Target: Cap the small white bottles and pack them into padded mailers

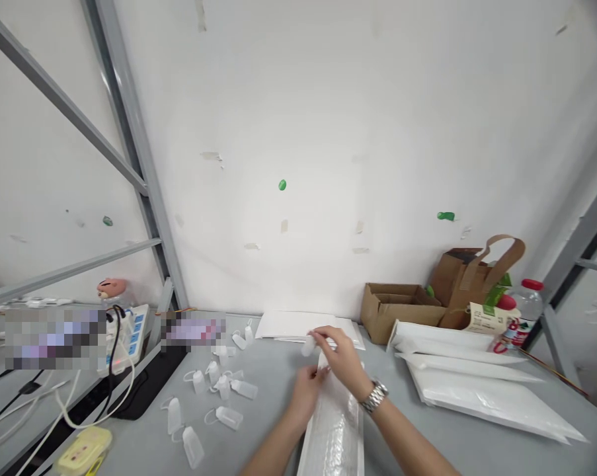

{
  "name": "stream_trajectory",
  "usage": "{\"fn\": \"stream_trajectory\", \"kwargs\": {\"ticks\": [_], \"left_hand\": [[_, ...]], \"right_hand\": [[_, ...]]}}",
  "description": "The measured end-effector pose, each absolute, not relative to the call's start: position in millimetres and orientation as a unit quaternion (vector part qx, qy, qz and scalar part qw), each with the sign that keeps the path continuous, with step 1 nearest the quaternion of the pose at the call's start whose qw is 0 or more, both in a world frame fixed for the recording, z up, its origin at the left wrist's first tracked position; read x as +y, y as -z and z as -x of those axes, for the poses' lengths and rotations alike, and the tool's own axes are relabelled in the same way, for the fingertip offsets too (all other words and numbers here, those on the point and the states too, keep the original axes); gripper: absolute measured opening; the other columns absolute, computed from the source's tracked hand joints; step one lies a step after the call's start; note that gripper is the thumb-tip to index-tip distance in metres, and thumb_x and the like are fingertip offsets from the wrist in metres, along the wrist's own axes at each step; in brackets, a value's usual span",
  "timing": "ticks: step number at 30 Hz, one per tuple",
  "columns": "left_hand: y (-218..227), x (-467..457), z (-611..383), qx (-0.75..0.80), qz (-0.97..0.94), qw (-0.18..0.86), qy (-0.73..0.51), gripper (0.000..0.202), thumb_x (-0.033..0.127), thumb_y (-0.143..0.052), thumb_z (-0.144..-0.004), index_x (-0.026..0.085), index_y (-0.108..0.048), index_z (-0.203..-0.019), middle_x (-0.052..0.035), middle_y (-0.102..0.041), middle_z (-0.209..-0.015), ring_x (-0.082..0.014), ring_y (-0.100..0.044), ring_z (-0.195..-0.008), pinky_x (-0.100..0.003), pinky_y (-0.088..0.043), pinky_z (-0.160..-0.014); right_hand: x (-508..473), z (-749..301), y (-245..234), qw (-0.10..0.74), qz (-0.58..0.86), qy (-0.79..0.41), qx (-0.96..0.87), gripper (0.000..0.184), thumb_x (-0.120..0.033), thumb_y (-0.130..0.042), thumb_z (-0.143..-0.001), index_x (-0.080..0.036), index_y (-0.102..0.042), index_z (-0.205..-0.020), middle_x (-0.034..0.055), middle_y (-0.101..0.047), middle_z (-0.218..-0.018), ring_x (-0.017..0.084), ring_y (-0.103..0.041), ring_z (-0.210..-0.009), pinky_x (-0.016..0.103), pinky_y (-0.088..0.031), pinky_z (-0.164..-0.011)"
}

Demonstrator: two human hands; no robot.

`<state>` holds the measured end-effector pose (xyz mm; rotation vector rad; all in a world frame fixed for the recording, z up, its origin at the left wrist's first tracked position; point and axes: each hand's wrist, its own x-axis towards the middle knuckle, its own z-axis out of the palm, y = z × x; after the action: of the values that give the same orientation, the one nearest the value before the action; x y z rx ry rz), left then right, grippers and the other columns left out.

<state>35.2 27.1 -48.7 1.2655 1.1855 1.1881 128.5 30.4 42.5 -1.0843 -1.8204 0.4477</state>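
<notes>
My right hand (342,360), with a metal watch on its wrist, pinches a small translucent squeeze bottle (308,345) between thumb and fingers. The bottle is above the far end of a white bubble mailer (335,430), which lies lengthwise in front of me. At the mailer's far left edge, my left hand (307,393) has its fingers closed on it; the fingertips are partly hidden. Several similar squeeze bottles (229,416) with looped caps lie or stand loosely to the left.
White flat sheets or mailers (293,324) lie against the wall. Filled white mailers (477,390) are stacked on the right, before a cardboard box (395,307), a paper bag (469,284) and a red-capped bottle (530,301). A power strip (129,344), cables and a yellow case (84,451) are left.
</notes>
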Motion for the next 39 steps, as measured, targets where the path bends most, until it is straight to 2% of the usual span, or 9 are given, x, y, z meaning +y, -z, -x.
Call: {"fn": "stream_trajectory", "kwargs": {"ticks": [3, 7, 13, 18, 24, 30, 35, 37, 39], "left_hand": [[40.5, 18.1, -35.5, 0.471, -0.499, 0.564, -0.459, 0.043, 0.053, -0.067, -0.063, 0.011, -0.067, -0.073, -0.0043, -0.068, -0.066, -0.0186, -0.061, -0.062, -0.029, -0.047, -0.059], [31.4, 12.5, -36.5, 0.458, -0.472, 0.601, -0.454, 0.053, 0.056, -0.073, -0.048, 0.011, -0.069, -0.075, -0.0064, -0.069, -0.065, -0.0206, -0.061, -0.061, -0.030, -0.045, -0.060], [28.7, 11.7, -38.2, 0.462, -0.483, 0.580, -0.466, 0.051, 0.063, -0.064, -0.054, 0.013, -0.066, -0.061, 0.0018, -0.056, -0.049, -0.0127, -0.047, -0.049, -0.023, -0.032, -0.050], [28.6, 9.6, -37.1, 0.474, -0.504, 0.553, -0.465, 0.050, 0.064, -0.060, -0.059, 0.014, -0.060, -0.052, 0.0052, -0.043, -0.043, -0.0103, -0.036, -0.047, -0.022, -0.025, -0.048], [30.4, 9.4, -33.5, 0.481, -0.506, 0.538, -0.472, 0.049, 0.064, -0.055, -0.064, 0.016, -0.057, -0.054, 0.0045, -0.042, -0.046, -0.0108, -0.036, -0.049, -0.023, -0.026, -0.050], [32.0, 10.3, -33.0, 0.484, -0.499, 0.542, -0.471, 0.049, 0.063, -0.055, -0.065, 0.016, -0.055, -0.052, 0.0044, -0.042, -0.046, -0.0104, -0.034, -0.047, -0.023, -0.026, -0.049], [30.3, 9.9, -32.1, 0.483, -0.491, 0.541, -0.482, 0.049, 0.063, -0.058, -0.062, 0.015, -0.059, -0.054, 0.0024, -0.050, -0.049, -0.0126, -0.042, -0.051, -0.024, -0.031, -0.052], [29.4, 10.5, -31.0, 0.485, -0.485, 0.541, -0.486, 0.049, 0.063, -0.059, -0.061, 0.015, -0.060, -0.053, 0.0021, -0.052, -0.048, -0.0129, -0.043, -0.051, -0.024, -0.032, -0.051], [28.1, 11.7, -29.3, 0.487, -0.478, 0.543, -0.489, 0.049, 0.063, -0.059, -0.061, 0.014, -0.062, -0.055, 0.0018, -0.054, -0.048, -0.0134, -0.045, -0.050, -0.024, -0.032, -0.051]], "right_hand": [[27.3, -177.2, -28.2, 0.504, 0.475, -0.174, -0.700, 0.029, -0.043, -0.048, -0.084, -0.021, -0.066, -0.080, 0.0040, -0.069, -0.079, 0.019, -0.062, -0.077, 0.030, -0.045, -0.073], [17.6, -202.0, -13.4, 0.519, 0.503, -0.208, -0.659, 0.034, -0.050, -0.049, -0.081, -0.021, -0.066, -0.076, 0.0047, -0.069, -0.077, 0.021, -0.062, -0.077, 0.030, -0.046, -0.074], [13.4, -195.9, -6.0, 0.540, 0.548, -0.322, -0.552, 0.041, -0.059, -0.055, -0.071, -0.019, -0.064, -0.074, 0.0036, -0.066, -0.064, 0.022, -0.061, -0.066, 0.032, -0.045, -0.066], [11.8, -184.4, 4.8, 0.538, 0.560, -0.388, -0.496, 0.033, -0.051, -0.063, -0.063, -0.020, -0.056, -0.069, -0.0002, -0.060, -0.053, 0.020, -0.057, -0.057, 0.030, -0.042, -0.057], [0.5, -166.8, 14.0, 0.528, 0.566, -0.389, -0.499, 0.028, -0.047, -0.058, -0.069, -0.020, -0.054, -0.066, -0.0019, -0.058, -0.053, 0.017, -0.051, -0.052, 0.027, -0.038, -0.051], [2.1, -165.8, 16.7, 0.503, 0.563, -0.371, -0.540, 0.036, -0.053, -0.052, -0.074, -0.021, -0.046, -0.058, -0.0045, -0.047, -0.051, 0.014, -0.045, -0.052, 0.026, -0.035, -0.050], [-1.9, -161.7, 15.4, 0.434, 0.564, -0.283, -0.643, 0.049, -0.054, -0.040, -0.082, -0.019, -0.044, -0.048, -0.0016, -0.049, -0.055, 0.015, -0.047, -0.062, 0.030, -0.039, -0.069], [-3.7, -162.4, 12.7, 0.416, 0.552, -0.261, -0.673, 0.050, -0.052, -0.040, -0.084, -0.019, -0.051, -0.049, 0.0011, -0.055, -0.063, 0.018, -0.051, -0.070, 0.034, -0.038, -0.081], [-3.2, -166.2, 9.4, 0.439, 0.547, -0.241, -0.671, 0.041, -0.051, -0.045, -0.082, -0.020, -0.063, -0.062, 0.0046, -0.061, -0.079, 0.022, -0.053, -0.084, 0.038, -0.036, -0.088]]}}
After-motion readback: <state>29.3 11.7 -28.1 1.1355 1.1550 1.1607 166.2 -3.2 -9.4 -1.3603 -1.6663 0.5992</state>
